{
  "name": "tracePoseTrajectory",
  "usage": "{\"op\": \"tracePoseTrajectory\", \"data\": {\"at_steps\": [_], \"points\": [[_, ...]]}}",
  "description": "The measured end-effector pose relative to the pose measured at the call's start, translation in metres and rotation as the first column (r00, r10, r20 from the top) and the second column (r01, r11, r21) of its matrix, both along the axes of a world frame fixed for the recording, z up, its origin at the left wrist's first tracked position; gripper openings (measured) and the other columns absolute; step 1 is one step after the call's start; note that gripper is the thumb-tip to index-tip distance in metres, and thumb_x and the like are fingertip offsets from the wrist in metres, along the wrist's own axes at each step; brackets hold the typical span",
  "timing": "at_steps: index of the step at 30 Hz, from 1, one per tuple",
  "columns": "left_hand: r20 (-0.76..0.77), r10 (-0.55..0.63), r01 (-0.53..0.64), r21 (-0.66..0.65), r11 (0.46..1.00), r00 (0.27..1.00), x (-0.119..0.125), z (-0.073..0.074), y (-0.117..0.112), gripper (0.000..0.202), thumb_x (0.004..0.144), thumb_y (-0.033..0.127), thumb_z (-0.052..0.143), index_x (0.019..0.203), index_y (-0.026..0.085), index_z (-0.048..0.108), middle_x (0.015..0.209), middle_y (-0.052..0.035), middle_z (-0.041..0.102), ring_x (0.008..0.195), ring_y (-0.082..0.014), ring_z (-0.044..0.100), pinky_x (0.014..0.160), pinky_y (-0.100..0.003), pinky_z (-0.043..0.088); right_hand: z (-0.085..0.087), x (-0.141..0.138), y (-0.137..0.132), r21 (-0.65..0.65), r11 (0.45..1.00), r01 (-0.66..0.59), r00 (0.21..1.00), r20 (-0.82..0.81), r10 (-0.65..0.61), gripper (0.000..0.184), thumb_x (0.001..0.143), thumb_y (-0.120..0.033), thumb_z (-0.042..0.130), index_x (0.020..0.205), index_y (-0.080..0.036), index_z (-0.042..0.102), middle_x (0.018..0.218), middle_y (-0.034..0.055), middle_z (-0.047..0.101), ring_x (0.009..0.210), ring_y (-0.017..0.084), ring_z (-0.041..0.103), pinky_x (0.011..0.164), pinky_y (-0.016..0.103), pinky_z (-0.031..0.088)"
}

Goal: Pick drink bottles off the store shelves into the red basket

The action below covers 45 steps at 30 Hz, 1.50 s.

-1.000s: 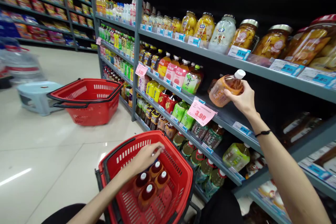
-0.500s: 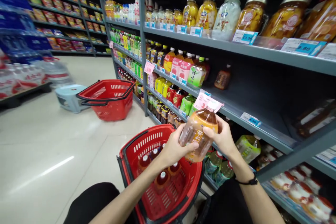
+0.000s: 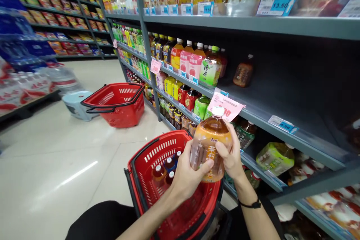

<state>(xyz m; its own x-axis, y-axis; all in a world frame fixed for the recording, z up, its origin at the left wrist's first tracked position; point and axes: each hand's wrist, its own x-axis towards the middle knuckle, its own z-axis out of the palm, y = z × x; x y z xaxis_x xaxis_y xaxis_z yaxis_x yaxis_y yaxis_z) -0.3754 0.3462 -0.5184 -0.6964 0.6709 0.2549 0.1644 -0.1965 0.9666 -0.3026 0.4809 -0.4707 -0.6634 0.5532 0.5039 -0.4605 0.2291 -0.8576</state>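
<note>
From the head camera, your left hand (image 3: 185, 168) and right hand (image 3: 230, 157) are both closed around a squat, clear plastic bottle of amber drink with an orange label and white cap (image 3: 211, 148), thumbs pressed on its front. You hold it nearly upright above the right part of a red plastic basket with black handles (image 3: 194, 206).

As for what is done, a cluster of dark-amber bottles with white caps (image 3: 159, 174) already stands in the basket's far left part. Four caps show; your left arm may hide more. The bottle in your hands is not yet among them. A similar brown bottle with a pale cap (image 3: 243, 73) stands back on the grey metal shelf (image 3: 258, 118), untouched. Whether that one is wanted too, you cannot tell from here.
</note>
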Motion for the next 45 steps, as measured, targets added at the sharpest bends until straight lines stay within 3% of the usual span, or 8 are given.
{"op": "tracePoseTrajectory", "data": {"at_steps": [9,13,16,20,25,33,39,45], "points": [[-0.277,-0.02,-0.04,-0.209,0.977,0.961,-0.003,0.019,-0.004,0.078,0.091,0.064,0.075,0.15,0.019,0.051,0.133,-0.0146,0.074,0.115,-0.033,0.075,0.1,-0.047,0.062,-0.007,0.004,0.006,-0.097,0.995,0.023,0.985,-0.17,-0.039,0.054,0.087,-0.038,0.086,0.138,-0.03,0.07,0.131,0.0037,0.076,0.118,0.025,0.074,0.104,0.037,0.061],[-0.697,0.198,-0.381,-0.116,0.917,0.689,0.013,0.023,-0.007,0.105,0.086,0.054,0.079,0.169,0.013,0.028,0.157,-0.026,0.058,0.141,-0.0426,0.063,0.112,-0.056,0.059,-0.002,0.008,0.005,-0.082,0.995,0.063,0.985,-0.158,-0.075,0.057,0.084,-0.038,0.089,0.137,-0.03,0.07,0.131,0.0036,0.076,0.119,0.026,0.074,0.105,0.039,0.061],[-0.789,0.179,-0.433,-0.12,0.894,0.587,0.028,0.018,-0.006,0.129,0.079,0.044,0.085,0.175,0.01,0.005,0.164,-0.0316,0.049,0.142,-0.045,0.063,0.107,-0.055,0.063,0.0,0.01,0.001,-0.045,0.99,0.133,0.984,-0.117,-0.137,0.059,0.084,-0.037,0.089,0.138,-0.03,0.069,0.134,0.0047,0.074,0.122,0.027,0.073,0.107,0.041,0.061],[-0.69,0.102,-0.36,-0.241,0.901,0.716,0.03,0.012,-0.002,0.151,0.068,0.039,0.091,0.173,0.009,-0.013,0.166,-0.0366,0.043,0.138,-0.0487,0.065,0.098,-0.057,0.067,0.0,0.013,-0.006,0.08,0.973,0.215,0.977,-0.025,-0.214,0.064,0.085,-0.037,0.088,0.143,-0.03,0.064,0.142,0.0067,0.071,0.13,0.03,0.07,0.111,0.045,0.059],[-0.445,-0.033,-0.055,-0.182,0.982,0.895,0.004,0.021,-0.002,0.146,0.059,0.022,0.093,0.174,0.019,0.002,0.163,-0.0225,0.053,0.142,-0.0396,0.064,0.117,-0.054,0.057,0.002,0.02,-0.016,0.222,0.938,0.266,0.949,0.108,-0.295,0.085,0.084,-0.044,0.087,0.158,-0.026,0.05,0.155,0.0137,0.063,0.142,0.037,0.062,0.123,0.058,0.049],[-0.249,-0.185,0.203,0.05,0.978,0.951,-0.013,0.029,-0.007,0.124,0.062,0.019,0.084,0.169,0.02,0.021,0.162,-0.0168,0.054,0.149,-0.0382,0.057,0.129,-0.054,0.045,0.0,0.022,-0.016,0.368,0.907,0.205,0.971,0.04,-0.236,0.081,0.089,-0.037,0.081,0.163,-0.027,0.048,0.156,0.0142,0.059,0.145,0.037,0.059,0.123,0.056,0.049],[-0.425,0.113,-0.143,-0.04,0.989,0.898,-0.001,0.026,-0.011,0.142,0.056,0.024,0.091,0.172,0.017,0.01,0.152,-0.0195,0.062,0.137,-0.0401,0.068,0.117,-0.054,0.058,-0.007,0.017,-0.008,0.203,0.979,-0.022,0.998,-0.061,0.035,0.079,0.09,-0.032,0.08,0.162,-0.031,0.048,0.163,0.0095,0.056,0.151,0.033,0.055,0.124,0.05,0.052],[-0.735,0.373,-0.542,0.01,0.84,0.566,0.019,0.017,-0.015,0.149,0.054,0.04,0.099,0.172,0.011,0.012,0.145,-0.0278,0.067,0.118,-0.0429,0.078,0.088,-0.049,0.071,-0.009,0.016,-0.011,0.147,0.985,-0.089,0.988,-0.116,0.106,0.09,0.082,-0.032,0.089,0.163,-0.032,0.049,0.163,0.0068,0.058,0.149,0.032,0.059,0.124,0.045,0.052]]}}
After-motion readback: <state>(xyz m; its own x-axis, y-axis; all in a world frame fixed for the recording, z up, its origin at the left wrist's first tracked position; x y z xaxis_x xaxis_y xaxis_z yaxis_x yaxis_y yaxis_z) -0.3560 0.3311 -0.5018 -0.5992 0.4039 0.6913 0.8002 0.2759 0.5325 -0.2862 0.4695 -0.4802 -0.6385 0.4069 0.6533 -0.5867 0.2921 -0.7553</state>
